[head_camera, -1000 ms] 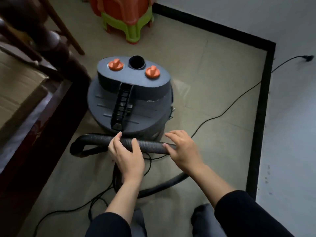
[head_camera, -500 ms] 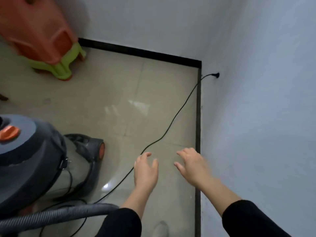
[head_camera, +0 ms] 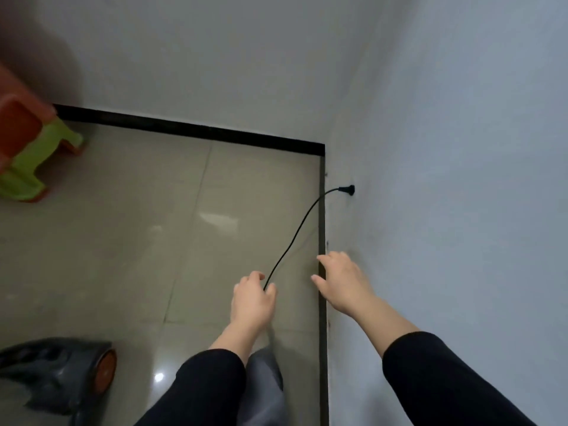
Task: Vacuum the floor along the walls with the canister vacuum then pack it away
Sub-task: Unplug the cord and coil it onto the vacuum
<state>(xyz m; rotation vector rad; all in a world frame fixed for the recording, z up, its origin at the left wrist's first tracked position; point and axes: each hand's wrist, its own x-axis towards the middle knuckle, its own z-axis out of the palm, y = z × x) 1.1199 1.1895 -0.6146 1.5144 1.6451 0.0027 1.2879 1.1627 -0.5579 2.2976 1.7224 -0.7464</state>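
Evidently the unplugging step of the pack-away, by my reading; plug (head_camera: 346, 190) sits in the wall (head_camera: 461, 179), ahead of and above both hands, slightly to the right of the right hand (head_camera: 344, 281); right hand is the nearer one, close to the wall just past the dark baseboard (head_camera: 321, 210). Power cord (head_camera: 295, 238) runs as one long curve from the plug down and back toward me, its near end vanishing into the left hand (head_camera: 253, 302). Left fingers (head_camera: 256, 276) curled, seemingly pinching the cord between thumb and forefinger; right fingers (head_camera: 330, 259) loosely spread, holding nothing, palm down, wrist extended forward. Both forearms stretched out, sleeves dark. Canister vacuum (head_camera: 55, 373) lies behind and well left of the left hand on the floor (head_camera: 153, 241); stacked stools (head_camera: 30, 149) far left. Judgement: right hand needs to travel forward and up along the wall to the plug; cord axis points the way.
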